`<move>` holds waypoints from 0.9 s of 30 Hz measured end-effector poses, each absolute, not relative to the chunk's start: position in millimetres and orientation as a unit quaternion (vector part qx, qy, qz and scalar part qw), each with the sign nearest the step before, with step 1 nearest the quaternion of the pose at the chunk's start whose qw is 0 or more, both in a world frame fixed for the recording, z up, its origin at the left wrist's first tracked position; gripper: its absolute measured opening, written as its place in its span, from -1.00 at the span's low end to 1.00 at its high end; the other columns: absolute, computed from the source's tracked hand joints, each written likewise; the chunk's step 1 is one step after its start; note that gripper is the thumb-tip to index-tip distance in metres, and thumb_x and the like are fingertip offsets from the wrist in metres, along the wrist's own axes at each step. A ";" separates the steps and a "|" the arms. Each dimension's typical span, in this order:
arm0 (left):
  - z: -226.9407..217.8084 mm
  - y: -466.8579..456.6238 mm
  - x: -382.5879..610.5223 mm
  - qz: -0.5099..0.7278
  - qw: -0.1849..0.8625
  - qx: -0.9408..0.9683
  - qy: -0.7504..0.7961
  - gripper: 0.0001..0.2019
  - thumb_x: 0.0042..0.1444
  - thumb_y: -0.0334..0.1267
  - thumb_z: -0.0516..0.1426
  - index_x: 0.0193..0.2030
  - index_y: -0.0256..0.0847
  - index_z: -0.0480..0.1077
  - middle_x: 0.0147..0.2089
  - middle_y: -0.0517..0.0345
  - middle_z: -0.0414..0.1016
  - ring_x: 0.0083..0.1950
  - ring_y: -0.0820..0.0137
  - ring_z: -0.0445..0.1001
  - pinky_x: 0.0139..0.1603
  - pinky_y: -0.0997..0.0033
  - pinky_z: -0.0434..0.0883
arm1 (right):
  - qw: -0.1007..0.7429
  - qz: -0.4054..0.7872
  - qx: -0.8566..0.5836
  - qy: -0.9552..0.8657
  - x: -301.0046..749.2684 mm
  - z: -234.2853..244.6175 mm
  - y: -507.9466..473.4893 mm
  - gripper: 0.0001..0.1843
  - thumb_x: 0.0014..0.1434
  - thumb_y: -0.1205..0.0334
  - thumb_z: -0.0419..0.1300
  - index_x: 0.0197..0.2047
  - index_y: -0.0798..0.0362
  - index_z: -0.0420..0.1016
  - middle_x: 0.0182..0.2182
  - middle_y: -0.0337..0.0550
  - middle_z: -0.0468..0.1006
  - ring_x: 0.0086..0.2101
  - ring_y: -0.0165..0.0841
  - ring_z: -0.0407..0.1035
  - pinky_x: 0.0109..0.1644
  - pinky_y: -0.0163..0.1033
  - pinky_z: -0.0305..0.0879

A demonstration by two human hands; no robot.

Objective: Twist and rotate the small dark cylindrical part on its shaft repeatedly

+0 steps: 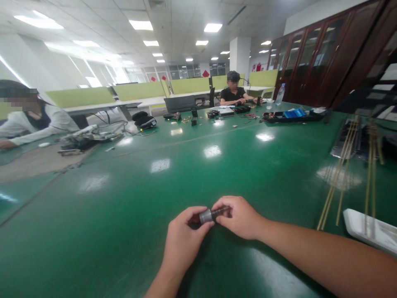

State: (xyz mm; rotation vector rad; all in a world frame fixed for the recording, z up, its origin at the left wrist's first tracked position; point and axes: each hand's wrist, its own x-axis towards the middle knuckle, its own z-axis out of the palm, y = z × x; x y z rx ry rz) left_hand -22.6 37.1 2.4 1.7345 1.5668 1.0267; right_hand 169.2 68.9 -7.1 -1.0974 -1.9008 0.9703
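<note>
Between my hands, just above the green tabletop, is a bolt-like metal part [206,216] with a smooth grey cylindrical end and a thinner, dark, ridged shaft. My left hand [184,236] pinches the grey cylinder between thumb and fingers. On the other side, my right hand [238,217] grips the ridged shaft [218,212], its fingers hiding part of it. The part lies roughly level, tilted slightly up to the right. Whether it is one piece or two joined pieces, I cannot tell.
The green table [133,186] reflects the ceiling lights. Thin wooden sticks [335,178] and a white tray [369,227] lie at right. A black tray [291,116], a bottle [281,94] and a person [233,93] are at the far side. Another person [40,116] sits left by a machine [87,138].
</note>
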 end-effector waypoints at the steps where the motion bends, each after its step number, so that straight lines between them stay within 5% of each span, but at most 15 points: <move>1: 2.5 37.6 -22.5 0.383 0.289 0.652 0.588 -0.73 -0.06 -0.13 0.28 -0.17 -0.08 0.52 -0.22 0.22 0.58 -0.21 0.26 0.55 -0.11 0.29 0.46 | 0.363 0.376 -0.427 -0.738 169.3 -7.4 68.9 -0.75 -0.02 0.43 0.22 -0.24 0.02 0.58 -0.42 -0.28 0.54 -0.48 -0.45 0.31 -0.41 -0.36 0.17; 27: 4.0 34.9 -20.9 0.402 0.291 0.659 0.565 -0.72 -0.06 -0.16 0.27 -0.17 -0.11 0.54 -0.17 0.15 0.59 -0.16 0.24 0.55 -0.05 0.25 0.48 | 0.365 0.449 -0.402 -0.710 171.9 -8.4 70.0 -0.85 0.06 0.31 0.27 -0.25 0.06 0.59 -0.35 -0.21 0.62 -0.32 -0.34 0.48 -0.22 -0.30 0.33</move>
